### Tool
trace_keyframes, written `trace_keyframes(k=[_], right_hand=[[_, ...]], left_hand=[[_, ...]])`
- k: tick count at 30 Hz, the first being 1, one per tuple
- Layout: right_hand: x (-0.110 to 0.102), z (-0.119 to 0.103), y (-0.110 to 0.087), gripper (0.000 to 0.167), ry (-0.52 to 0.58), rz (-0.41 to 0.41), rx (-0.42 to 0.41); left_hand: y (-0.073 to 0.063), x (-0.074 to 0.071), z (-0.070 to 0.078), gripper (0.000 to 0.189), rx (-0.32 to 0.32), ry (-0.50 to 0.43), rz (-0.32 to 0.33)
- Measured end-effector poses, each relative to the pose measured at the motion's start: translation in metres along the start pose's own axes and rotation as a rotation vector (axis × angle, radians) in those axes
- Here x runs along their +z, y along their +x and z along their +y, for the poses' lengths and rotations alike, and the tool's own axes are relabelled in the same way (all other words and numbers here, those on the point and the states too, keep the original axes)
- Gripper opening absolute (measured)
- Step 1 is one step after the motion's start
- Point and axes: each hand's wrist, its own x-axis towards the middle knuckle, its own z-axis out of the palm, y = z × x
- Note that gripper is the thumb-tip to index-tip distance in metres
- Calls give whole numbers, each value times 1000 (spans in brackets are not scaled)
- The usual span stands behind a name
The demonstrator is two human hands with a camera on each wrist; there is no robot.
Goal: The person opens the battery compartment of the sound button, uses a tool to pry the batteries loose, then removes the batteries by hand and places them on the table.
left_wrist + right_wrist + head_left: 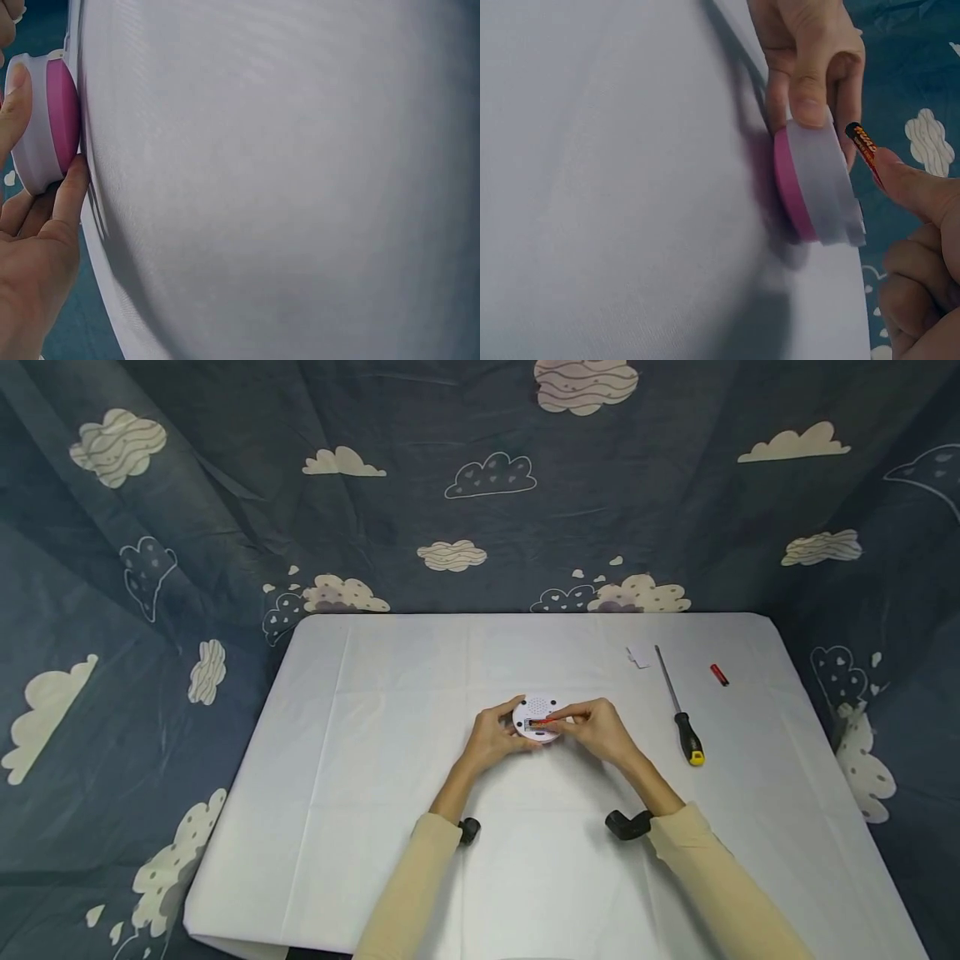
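A round white device with a pink underside (64,112) is held by its edge in my left hand (491,737), thumb on one side and fingers on the other. Its perforated white face (536,706) is turned up, showing a small open battery compartment. My right hand (600,727) pinches a red and black battery (864,147) between thumb and finger. In the head view the battery overlaps the compartment; the right wrist view shows its black end close over the device's face. The right hand's other fingers are curled in.
To the right on the white-covered table (390,777) lies a screwdriver (687,739) with a black and yellow handle. Beyond it is another red and black battery (719,675). A small pale piece (637,659) lies left of the screwdriver's tip. A cloud-patterned dark curtain (420,510) hangs behind.
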Motion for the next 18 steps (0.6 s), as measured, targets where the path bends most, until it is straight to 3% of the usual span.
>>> trace_keyframes(k=[9,18], right_hand=[[-25,14,-2,18,-17,117,25],[-63,35,-2,27,-67,229,64]], left_hand=[[0,1,1,95,-51,-11,14],[-1,3,1,96,-47,14,27]])
